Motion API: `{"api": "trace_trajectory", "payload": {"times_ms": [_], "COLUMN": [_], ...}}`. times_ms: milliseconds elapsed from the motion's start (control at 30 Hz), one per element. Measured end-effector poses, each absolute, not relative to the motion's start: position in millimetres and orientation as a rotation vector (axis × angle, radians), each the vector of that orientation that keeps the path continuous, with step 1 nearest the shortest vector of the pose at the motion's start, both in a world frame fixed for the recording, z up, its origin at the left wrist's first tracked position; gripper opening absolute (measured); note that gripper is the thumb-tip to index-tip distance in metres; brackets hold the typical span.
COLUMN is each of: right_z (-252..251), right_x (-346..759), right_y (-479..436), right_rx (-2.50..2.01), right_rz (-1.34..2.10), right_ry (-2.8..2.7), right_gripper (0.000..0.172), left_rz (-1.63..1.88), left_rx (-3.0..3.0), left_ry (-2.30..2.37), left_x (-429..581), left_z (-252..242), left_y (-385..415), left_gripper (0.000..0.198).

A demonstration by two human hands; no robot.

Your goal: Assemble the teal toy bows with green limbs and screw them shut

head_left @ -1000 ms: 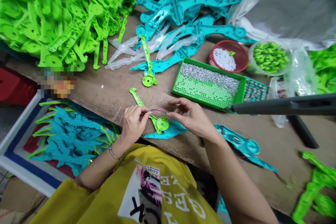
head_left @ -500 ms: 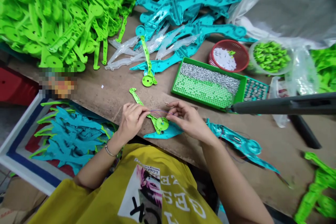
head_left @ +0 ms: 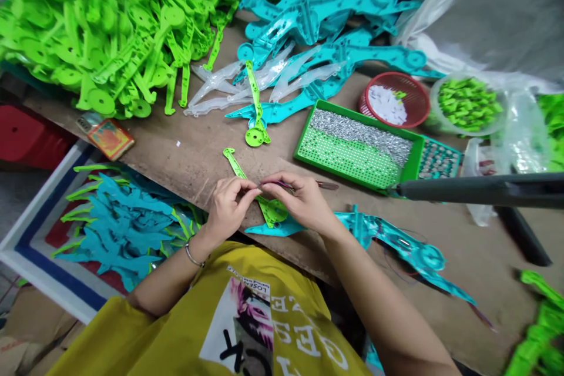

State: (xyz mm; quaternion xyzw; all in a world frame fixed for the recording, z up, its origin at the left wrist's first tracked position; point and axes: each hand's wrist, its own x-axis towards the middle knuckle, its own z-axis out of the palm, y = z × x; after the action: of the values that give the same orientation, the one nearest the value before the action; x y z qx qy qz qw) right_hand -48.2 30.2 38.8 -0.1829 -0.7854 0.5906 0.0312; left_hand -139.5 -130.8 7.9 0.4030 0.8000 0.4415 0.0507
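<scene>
Thin wires (head_left: 285, 185) run between my hands, pinched in the fingertips. My left hand (head_left: 230, 205) is closed on one end, and my right hand (head_left: 304, 197) is closed on them just beside it, the fingertips nearly touching. Under the hands lies a green plastic part (head_left: 274, 211), its narrow arm pointing up and left and its round end partly covered by my right hand. Beneath it is a blue plastic part (head_left: 282, 226), which reaches out to the right, where another blue section (head_left: 409, 247) shows wires inside.
Green parts (head_left: 110, 29) and blue parts (head_left: 317, 0) are heaped at the back. A green tray (head_left: 352, 153) of metal pieces, a red basket (head_left: 420, 103) and a tub of green pieces (head_left: 469, 103) stand right. A dark tool (head_left: 480, 190) juts in.
My right hand has moved left, so the fingertips of both hands are now close together over the green part. The view has shifted slightly.
</scene>
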Motion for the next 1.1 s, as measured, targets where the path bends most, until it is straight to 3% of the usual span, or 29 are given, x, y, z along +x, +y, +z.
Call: {"api": "trace_trajectory", "payload": {"times_ms": [533,700,900,1100], "right_z": [27,27,34,35], "right_x": [-56,-55,-60,-63], "right_y": [37,37,26,19], "right_rx": [-0.895,-0.968,-0.827,-0.906], "right_rz": [2.488,2.379,2.105,1.992], "right_ry": [-2.005,-2.075,-2.256,-2.276], "right_gripper": [0.039,0.043,0.037,0.039], "left_rz": [1.454,1.384,1.198,1.233], "left_rx": [0.992,1.056,1.235,1.127], "left_ry": [2.582,2.623,2.681,2.647], "left_x": [-128,-126,-124,-122], "left_z": [-2,-4,-3,0], "left_y": [-132,-132,-133,-134], "left_gripper": [0.015,0.013,0.009,0.012]}}
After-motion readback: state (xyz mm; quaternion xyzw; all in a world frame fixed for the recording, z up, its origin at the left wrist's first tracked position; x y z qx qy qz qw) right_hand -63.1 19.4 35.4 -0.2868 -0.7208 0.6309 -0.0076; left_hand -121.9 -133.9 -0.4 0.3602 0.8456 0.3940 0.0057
